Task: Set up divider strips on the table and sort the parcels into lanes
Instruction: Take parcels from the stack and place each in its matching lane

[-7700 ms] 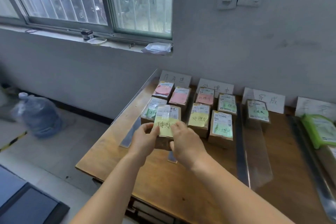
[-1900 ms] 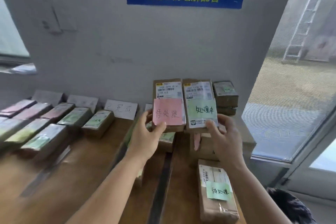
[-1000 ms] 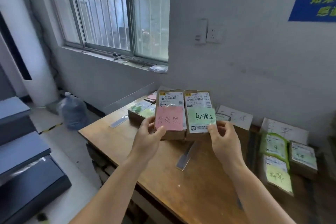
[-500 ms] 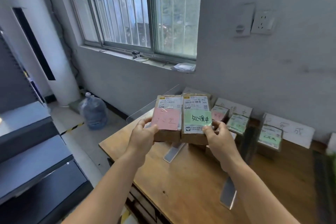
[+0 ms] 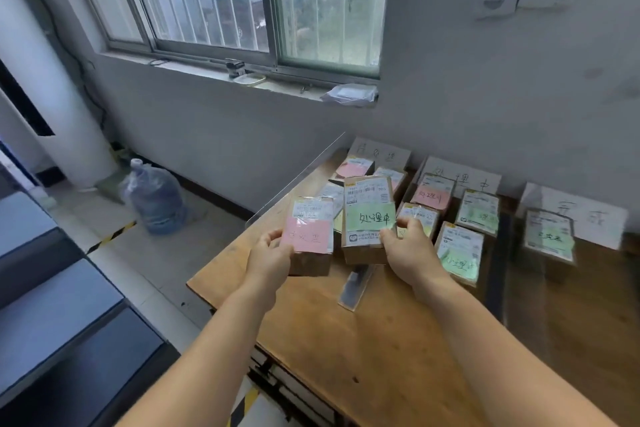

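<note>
Two parcels are held above the desk near its left edge, one in each hand. The pink-note parcel is gripped by the left hand, fingers curled round its lower left side. The green-note parcel is pinched at its lower right corner by the right hand. Sorted parcels lie in lanes toward the back edge, below paper signs. A clear divider strip lies flat just beneath the held pair.

Likely faults, as judged: the green-note parcel may pivot and slip from its one-corner hold. Either parcel may be set in the wrong lane if its note is misread. The strip, or neighbouring parcels, may be knocked askew when the pair is lowered.
</note>
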Available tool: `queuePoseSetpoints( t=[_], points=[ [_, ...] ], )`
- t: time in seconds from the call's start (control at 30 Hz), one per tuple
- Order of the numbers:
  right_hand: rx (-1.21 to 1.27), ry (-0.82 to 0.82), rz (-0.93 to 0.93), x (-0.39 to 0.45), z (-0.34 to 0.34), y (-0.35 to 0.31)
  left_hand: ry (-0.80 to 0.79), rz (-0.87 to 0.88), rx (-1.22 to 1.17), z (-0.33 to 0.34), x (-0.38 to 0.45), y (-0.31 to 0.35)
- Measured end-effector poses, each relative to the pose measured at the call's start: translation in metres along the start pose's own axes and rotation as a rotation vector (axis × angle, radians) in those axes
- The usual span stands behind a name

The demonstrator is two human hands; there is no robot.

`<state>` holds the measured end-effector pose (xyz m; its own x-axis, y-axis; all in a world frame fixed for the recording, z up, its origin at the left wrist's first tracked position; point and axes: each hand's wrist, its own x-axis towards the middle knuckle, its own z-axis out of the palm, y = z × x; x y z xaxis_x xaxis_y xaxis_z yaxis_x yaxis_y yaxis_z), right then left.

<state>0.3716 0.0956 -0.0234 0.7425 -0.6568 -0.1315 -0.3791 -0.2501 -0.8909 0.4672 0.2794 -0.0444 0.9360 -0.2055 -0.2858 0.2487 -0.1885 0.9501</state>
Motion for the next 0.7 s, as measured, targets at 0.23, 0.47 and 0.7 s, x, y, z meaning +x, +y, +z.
queuePoseSetpoints(
  t=[0.23,0.47,0.7],
  points=[
    [-0.031,0.128,0.072,-0.01,0.034,-0.012,-0.08,-0.044,0.287,-0.026,0.044,-0.039],
    [-0.005,0.243,0.106,-0.02,0.057,-0.021,-0.184,0.293,0.956,-0.04,0.064,-0.063],
    [0.004,0.317,0.134,-0.028,0.065,-0.024,-0.395,0.693,1.298,-0.044,0.075,-0.064]
  ],
)
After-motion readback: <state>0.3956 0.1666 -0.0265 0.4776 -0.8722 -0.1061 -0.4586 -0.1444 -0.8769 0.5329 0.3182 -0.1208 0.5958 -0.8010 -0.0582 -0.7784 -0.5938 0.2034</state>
